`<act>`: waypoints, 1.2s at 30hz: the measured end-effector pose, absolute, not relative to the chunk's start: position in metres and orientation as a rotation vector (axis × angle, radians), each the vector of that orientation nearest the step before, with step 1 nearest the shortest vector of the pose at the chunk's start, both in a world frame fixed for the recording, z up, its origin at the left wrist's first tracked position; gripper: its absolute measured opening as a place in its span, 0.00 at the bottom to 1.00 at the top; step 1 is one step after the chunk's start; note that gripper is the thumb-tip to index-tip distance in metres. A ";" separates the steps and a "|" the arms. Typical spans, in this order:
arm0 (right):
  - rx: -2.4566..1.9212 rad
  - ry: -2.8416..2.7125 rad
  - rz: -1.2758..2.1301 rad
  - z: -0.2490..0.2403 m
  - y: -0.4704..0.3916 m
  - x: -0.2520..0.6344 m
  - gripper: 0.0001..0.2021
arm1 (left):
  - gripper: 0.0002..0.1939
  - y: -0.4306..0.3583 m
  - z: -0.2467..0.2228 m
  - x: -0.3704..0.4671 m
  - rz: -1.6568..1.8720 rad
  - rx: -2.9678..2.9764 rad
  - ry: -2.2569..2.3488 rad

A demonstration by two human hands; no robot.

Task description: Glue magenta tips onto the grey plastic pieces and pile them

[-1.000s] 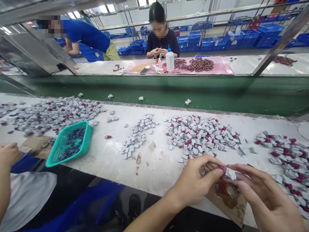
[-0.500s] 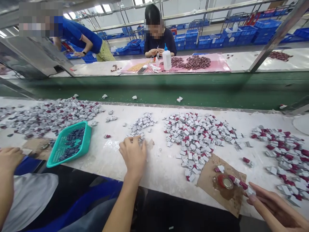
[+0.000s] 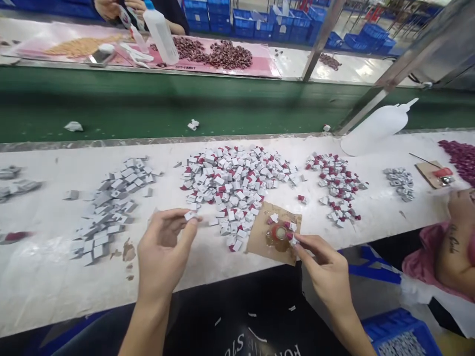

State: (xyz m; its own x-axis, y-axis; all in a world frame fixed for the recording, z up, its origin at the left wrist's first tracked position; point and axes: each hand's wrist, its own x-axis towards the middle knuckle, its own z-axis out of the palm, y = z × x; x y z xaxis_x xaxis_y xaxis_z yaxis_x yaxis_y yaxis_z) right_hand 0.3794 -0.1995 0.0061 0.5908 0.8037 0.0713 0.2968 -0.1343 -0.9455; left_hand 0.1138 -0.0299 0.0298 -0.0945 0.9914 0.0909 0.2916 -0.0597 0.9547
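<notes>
My left hand (image 3: 163,247) pinches a small light-grey block (image 3: 190,215) between thumb and forefinger, raised over the table. My right hand (image 3: 324,264) holds a small grey-and-maroon piece (image 3: 291,238) by its grey end, beside a small round pot (image 3: 281,232) with a reddish rim. The pot stands on a brown cardboard sheet (image 3: 258,241) with a wet stain around it. Another grey-and-maroon piece (image 3: 273,218) lies on the cardboard behind the pot. Between my hands and farther back spreads a big pile of grey-and-maroon pieces (image 3: 230,173).
Plain grey blocks (image 3: 107,212) form a heap on the left. More grey-and-maroon pieces (image 3: 336,183) lie to the right, near a white squeeze bottle (image 3: 378,126). A co-worker's arm (image 3: 454,247) rests at the right edge. A green conveyor belt (image 3: 141,106) runs behind the table.
My view has swung right. My left hand has come up from the grey heap with a block in its fingertips. My right hand still holds its piece, now closer to the pot.
</notes>
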 end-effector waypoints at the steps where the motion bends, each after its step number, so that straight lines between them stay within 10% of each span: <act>1: -1.697 -0.931 0.570 0.006 -0.198 0.379 0.07 | 0.13 -0.034 0.032 0.121 1.163 1.426 1.420; 36: -1.354 -0.694 0.991 0.040 -0.168 0.379 0.09 | 0.07 -0.067 0.046 0.209 0.616 1.172 0.673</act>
